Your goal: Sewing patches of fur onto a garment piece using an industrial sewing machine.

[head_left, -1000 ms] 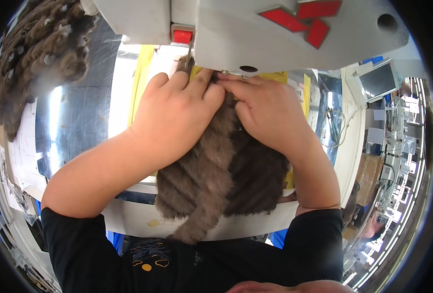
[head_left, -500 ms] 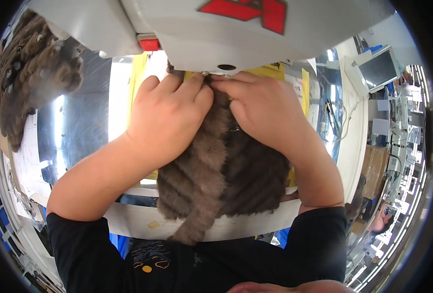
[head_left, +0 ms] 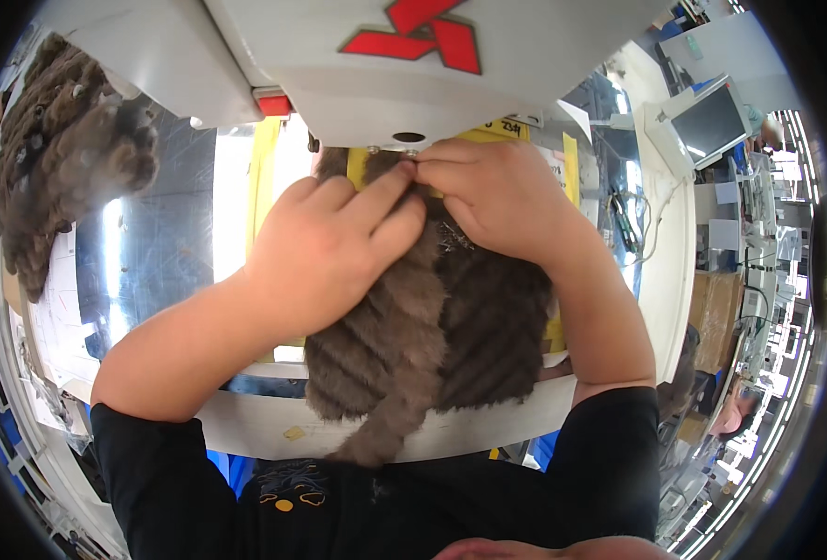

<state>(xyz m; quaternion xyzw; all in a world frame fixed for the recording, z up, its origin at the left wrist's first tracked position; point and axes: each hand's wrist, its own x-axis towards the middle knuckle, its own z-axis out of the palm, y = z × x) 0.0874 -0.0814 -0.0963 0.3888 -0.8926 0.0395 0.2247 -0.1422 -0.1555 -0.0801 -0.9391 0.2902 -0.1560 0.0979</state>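
A brown fur piece [head_left: 493, 327] lies in front of me, striped with darker bands. A lighter fur strip [head_left: 404, 350] runs down its middle, and its tail end hangs over the table's near edge toward my body. My left hand [head_left: 315, 247] is bent over the fur's upper left, its index finger and thumb side closed near the seam. From the right, my right hand [head_left: 502, 196] pinches the fur's upper edge, and its fingertips meet those of my left. Small shiny bits [head_left: 454, 239] sit on the fur below my right thumb. The fingertips partly hide the gripped edge.
A white machine head [head_left: 339, 93] with a red emblem overhangs the work just beyond my hands. Heaped brown fur [head_left: 68, 159] lies at far left. Yellow tape [head_left: 262, 177] marks the table. On the right are pen-like tools [head_left: 626, 224], a monitor [head_left: 712, 121] and a cardboard box [head_left: 715, 322].
My left hand has shifted right and toward me, its fingers now reaching my right fingertips. The shiny bits show more. The machine head sits farther left in the picture.
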